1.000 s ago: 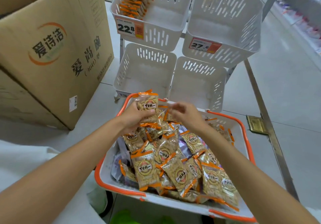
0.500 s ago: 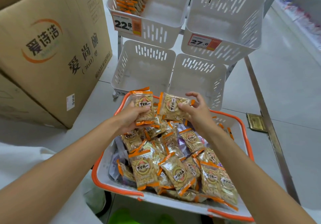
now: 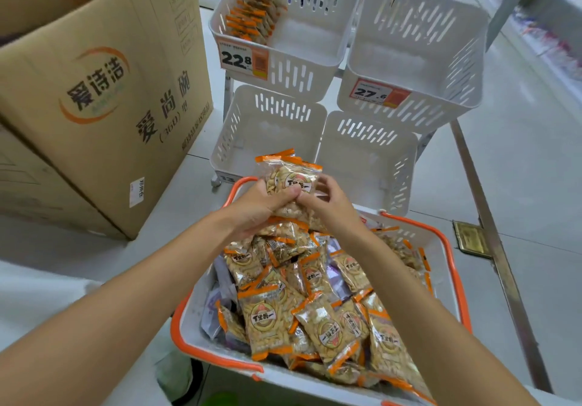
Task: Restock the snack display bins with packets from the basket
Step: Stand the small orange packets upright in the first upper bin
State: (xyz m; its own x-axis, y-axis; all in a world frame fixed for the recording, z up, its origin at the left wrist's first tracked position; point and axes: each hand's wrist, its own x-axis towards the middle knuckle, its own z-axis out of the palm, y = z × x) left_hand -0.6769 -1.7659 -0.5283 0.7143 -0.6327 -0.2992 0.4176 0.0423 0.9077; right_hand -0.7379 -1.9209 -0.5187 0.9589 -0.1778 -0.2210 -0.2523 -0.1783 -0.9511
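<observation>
Head view, down onto a white plastic basket with an orange rim (image 3: 217, 360), piled high with little see-through snack packets (image 3: 271, 314) (orange ends, a round orange badge with dark letters on each, pale yellow-brown bits inside). Up over the far edge of the basket, a small bunch (image 3: 288, 174) of the same packets, standing on end, crinkly orange edges on top. Round its lower left, the left hand (image 3: 252, 213), fingers curled tight on the wrappers. On its lower right, the right hand (image 3: 330, 207), pinching with thumb and fingers, thumb tip right beside the other thumb.

Just behind the bunch, four white slotted plastic bins on a rack: lower left bin (image 3: 239, 141), lower right bin (image 3: 400, 166), upper right bin (image 3: 441, 115) with a 27.6 price tag (image 3: 378, 93), upper left bin (image 3: 293, 71) with a 22.8 price tag (image 3: 241, 59) and a short row of orange-edged packets (image 3: 252, 18) along its left wall. Off to the left, a big brown cardboard box (image 3: 104, 106) with an orange ring logo and dark letters.
</observation>
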